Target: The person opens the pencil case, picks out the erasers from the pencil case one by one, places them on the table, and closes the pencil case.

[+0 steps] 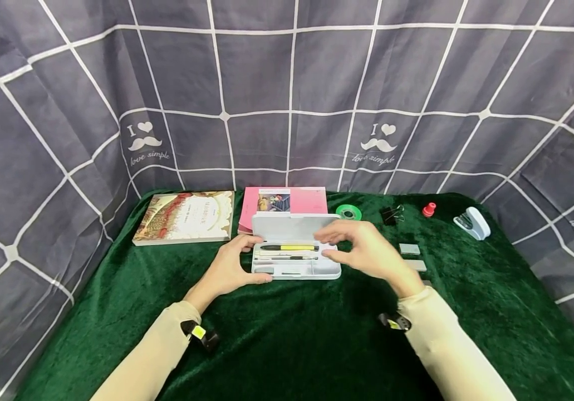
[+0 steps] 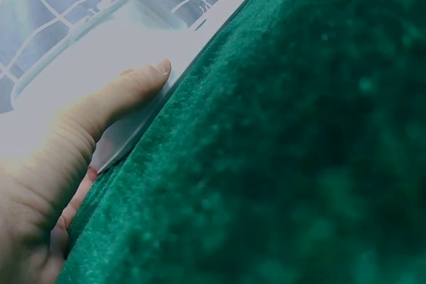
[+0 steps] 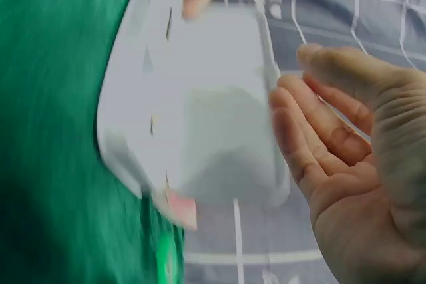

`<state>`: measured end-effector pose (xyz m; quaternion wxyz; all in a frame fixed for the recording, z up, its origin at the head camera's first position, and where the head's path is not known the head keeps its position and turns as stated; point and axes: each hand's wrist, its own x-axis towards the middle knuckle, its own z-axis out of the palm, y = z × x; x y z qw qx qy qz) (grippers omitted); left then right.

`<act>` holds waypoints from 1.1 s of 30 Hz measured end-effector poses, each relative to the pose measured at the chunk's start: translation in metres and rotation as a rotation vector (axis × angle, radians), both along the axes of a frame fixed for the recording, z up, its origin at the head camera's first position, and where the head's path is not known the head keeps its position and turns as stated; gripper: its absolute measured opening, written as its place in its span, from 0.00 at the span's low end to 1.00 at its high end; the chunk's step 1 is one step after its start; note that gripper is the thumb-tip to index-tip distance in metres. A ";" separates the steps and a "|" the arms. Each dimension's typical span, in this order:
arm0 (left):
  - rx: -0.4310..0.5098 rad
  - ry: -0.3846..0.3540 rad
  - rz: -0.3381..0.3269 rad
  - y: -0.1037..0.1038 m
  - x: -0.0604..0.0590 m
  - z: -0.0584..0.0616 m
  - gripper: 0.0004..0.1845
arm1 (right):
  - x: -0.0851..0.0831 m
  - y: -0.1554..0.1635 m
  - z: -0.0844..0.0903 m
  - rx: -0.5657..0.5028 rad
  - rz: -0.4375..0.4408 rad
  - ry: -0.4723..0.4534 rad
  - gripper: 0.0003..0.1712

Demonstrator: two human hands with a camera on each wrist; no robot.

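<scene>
A white pencil case (image 1: 294, 271) lies open on the green cloth at the centre, its lid (image 1: 287, 225) standing up at the back. In its tray lie a yellow-and-black pen (image 1: 289, 247) and a thinner dark pen (image 1: 287, 257). My left hand (image 1: 231, 267) grips the case's left end, thumb along the front wall and a finger behind. In the left wrist view the thumb (image 2: 126, 91) presses on the case (image 2: 100, 51). My right hand (image 1: 362, 248) hovers at the case's right end with fingers spread. In the right wrist view this hand (image 3: 346, 157) is beside the case (image 3: 213, 118), apparently not touching it.
Behind the case lie a patterned book (image 1: 186, 217) and a pink book (image 1: 292, 200). To the right are a green tape roll (image 1: 349, 212), a black binder clip (image 1: 392, 214), a red cap-like piece (image 1: 428, 209), a white stapler (image 1: 473, 223) and two grey blocks (image 1: 409, 249). Checked grey cloth walls surround the table.
</scene>
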<state>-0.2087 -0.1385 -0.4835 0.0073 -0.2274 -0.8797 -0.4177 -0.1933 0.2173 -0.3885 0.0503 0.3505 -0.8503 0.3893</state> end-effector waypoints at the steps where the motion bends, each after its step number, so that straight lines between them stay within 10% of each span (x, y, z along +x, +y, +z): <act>1: 0.000 -0.001 -0.002 0.000 0.000 0.000 0.48 | -0.002 -0.009 -0.002 0.008 0.013 -0.004 0.19; 13: -0.005 0.004 -0.011 0.001 0.000 0.000 0.48 | 0.002 -0.064 -0.031 0.209 0.114 -0.098 0.15; 33: -0.002 0.011 -0.007 -0.001 0.000 0.000 0.47 | 0.003 -0.074 -0.039 0.305 0.168 0.014 0.13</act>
